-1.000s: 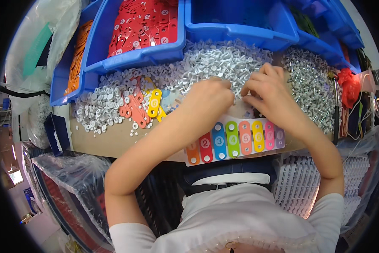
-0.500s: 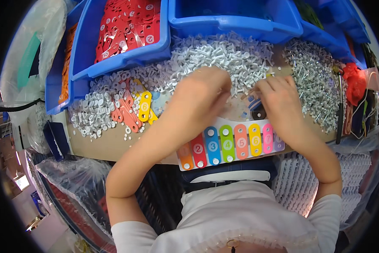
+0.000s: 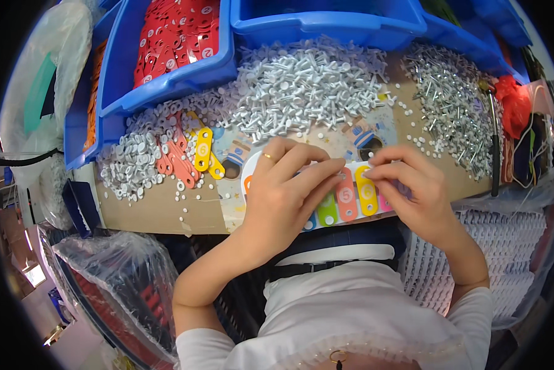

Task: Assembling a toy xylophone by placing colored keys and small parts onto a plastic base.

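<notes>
A toy xylophone (image 3: 380, 208) lies at the near edge of the table, with coloured bars on a white base. My left hand (image 3: 286, 188) covers its left part. The fingertips of that hand are pinched together at the top of the salmon bar (image 3: 346, 196); what they hold is too small to make out. My right hand (image 3: 412, 188) has thumb and forefinger closed at the top end of the yellow bar (image 3: 367, 194), and anything between them is hidden. A white pin sits at the lower end of the green bar (image 3: 328, 217).
White plastic pins (image 3: 301, 92) are heaped beyond my hands, with metal pins (image 3: 456, 111) to the right. White caps (image 3: 129, 166) and loose salmon bars (image 3: 181, 163) lie left. Blue bins (image 3: 326, 23) line the back, one holding red bars (image 3: 175, 40). A black rod (image 3: 496, 148) stands far right.
Both hands have come back from the edge of the white pin heap to the xylophone's bars. My left hand now covers the left bars. The view has shifted slightly.
</notes>
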`<action>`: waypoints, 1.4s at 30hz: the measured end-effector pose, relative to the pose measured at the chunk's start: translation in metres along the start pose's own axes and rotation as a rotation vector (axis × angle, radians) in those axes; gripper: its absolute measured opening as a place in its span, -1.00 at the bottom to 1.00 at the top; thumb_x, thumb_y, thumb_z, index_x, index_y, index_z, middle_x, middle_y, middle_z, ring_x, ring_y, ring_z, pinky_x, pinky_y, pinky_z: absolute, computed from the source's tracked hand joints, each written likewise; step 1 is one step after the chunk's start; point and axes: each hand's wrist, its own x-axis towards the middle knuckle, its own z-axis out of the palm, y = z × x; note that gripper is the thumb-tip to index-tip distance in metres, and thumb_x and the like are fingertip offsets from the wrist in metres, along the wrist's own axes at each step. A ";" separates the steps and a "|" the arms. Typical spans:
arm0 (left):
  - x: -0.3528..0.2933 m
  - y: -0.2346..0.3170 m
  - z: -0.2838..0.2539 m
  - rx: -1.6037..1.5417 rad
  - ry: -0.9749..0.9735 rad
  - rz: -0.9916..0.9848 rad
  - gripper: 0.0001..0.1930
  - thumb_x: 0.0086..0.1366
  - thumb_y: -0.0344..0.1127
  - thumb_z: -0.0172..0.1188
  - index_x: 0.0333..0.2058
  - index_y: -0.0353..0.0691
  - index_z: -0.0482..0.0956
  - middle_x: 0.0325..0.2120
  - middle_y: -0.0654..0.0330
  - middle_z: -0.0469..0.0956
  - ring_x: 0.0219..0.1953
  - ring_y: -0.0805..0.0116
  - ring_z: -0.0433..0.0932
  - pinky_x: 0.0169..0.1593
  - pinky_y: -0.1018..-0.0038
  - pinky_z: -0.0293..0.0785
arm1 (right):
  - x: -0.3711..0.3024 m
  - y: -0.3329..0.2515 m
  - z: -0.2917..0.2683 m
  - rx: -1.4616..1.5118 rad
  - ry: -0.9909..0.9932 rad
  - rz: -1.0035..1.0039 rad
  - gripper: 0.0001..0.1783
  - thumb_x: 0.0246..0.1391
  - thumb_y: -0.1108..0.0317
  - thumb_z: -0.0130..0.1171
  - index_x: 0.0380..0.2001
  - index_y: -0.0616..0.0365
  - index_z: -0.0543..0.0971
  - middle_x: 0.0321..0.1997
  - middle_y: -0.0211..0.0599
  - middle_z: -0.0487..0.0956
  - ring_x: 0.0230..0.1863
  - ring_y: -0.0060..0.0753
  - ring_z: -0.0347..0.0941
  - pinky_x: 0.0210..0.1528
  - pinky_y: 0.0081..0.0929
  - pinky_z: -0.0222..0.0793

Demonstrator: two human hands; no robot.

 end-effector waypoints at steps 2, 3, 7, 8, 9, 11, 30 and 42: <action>0.001 -0.001 0.009 -0.026 0.028 0.029 -0.72 -0.01 -0.41 0.40 -0.25 -0.16 0.68 -0.36 0.28 0.56 -0.28 0.25 0.39 -0.20 0.38 0.34 | 0.002 -0.002 0.002 -0.010 0.105 -0.019 -0.78 -0.04 0.68 0.18 -0.26 0.29 0.59 -0.20 -0.20 0.49 -0.21 -0.34 0.54 -0.21 -0.45 0.47; 0.002 0.000 0.010 0.046 0.032 0.046 -0.73 -0.01 -0.41 0.40 -0.25 -0.14 0.68 -0.36 0.30 0.56 -0.28 0.24 0.40 -0.18 0.37 0.34 | 0.002 -0.002 -0.001 0.006 0.072 0.008 -0.77 -0.03 0.65 0.20 -0.24 0.25 0.61 -0.25 -0.21 0.54 -0.21 -0.26 0.54 -0.21 -0.40 0.47; 0.000 0.001 0.013 0.135 0.011 0.087 -0.69 -0.05 -0.39 0.38 -0.24 -0.09 0.69 -0.35 0.36 0.56 -0.24 0.24 0.41 -0.15 0.34 0.32 | -0.002 0.003 0.002 -0.141 0.074 -0.099 -0.72 -0.09 0.60 0.23 -0.22 0.23 0.61 -0.29 -0.21 0.56 -0.21 -0.17 0.53 -0.20 -0.36 0.48; 0.000 0.002 0.013 0.134 0.011 0.086 -0.69 -0.05 -0.39 0.38 -0.24 -0.09 0.69 -0.35 0.36 0.56 -0.24 0.24 0.41 -0.15 0.34 0.32 | -0.001 0.004 0.001 -0.177 0.077 -0.163 -0.69 -0.14 0.58 0.23 -0.22 0.24 0.60 -0.28 -0.21 0.57 -0.20 -0.16 0.53 -0.20 -0.35 0.49; -0.001 0.003 0.012 0.189 -0.014 0.121 -0.67 -0.08 -0.38 0.37 -0.23 -0.08 0.69 -0.35 0.38 0.56 -0.23 0.24 0.41 -0.14 0.34 0.31 | -0.001 0.005 0.000 -0.213 0.079 -0.228 -0.65 -0.19 0.55 0.23 -0.21 0.26 0.60 -0.26 -0.22 0.57 -0.20 -0.15 0.52 -0.19 -0.35 0.50; -0.003 0.003 0.012 0.243 -0.039 0.153 -0.65 -0.10 -0.37 0.36 -0.23 -0.07 0.69 -0.35 0.39 0.56 -0.22 0.24 0.41 -0.14 0.33 0.31 | 0.001 0.005 -0.001 -0.238 0.063 -0.251 -0.62 -0.22 0.54 0.22 -0.20 0.26 0.59 -0.25 -0.21 0.58 -0.20 -0.14 0.53 -0.18 -0.35 0.51; -0.009 -0.001 -0.008 0.350 -0.278 0.130 -0.41 -0.05 -0.45 0.16 0.05 0.13 0.58 0.05 0.30 0.46 0.17 0.07 0.30 0.13 0.21 0.29 | -0.003 -0.001 -0.005 -0.411 -0.103 -0.291 -0.67 -0.06 0.48 0.22 -0.14 0.20 0.63 -0.05 -0.28 0.62 0.01 -0.23 0.51 0.03 -0.25 0.40; 0.065 -0.041 0.016 0.345 -0.153 0.316 -0.89 -0.06 -0.38 0.33 -0.50 -0.21 0.62 -0.44 0.23 0.51 -0.25 0.24 0.44 -0.15 0.41 0.46 | 0.071 0.041 0.011 -0.361 -0.065 -0.073 -0.86 -0.13 0.43 0.30 -0.44 0.22 0.59 -0.38 -0.24 0.51 -0.16 -0.17 0.35 -0.09 -0.27 0.33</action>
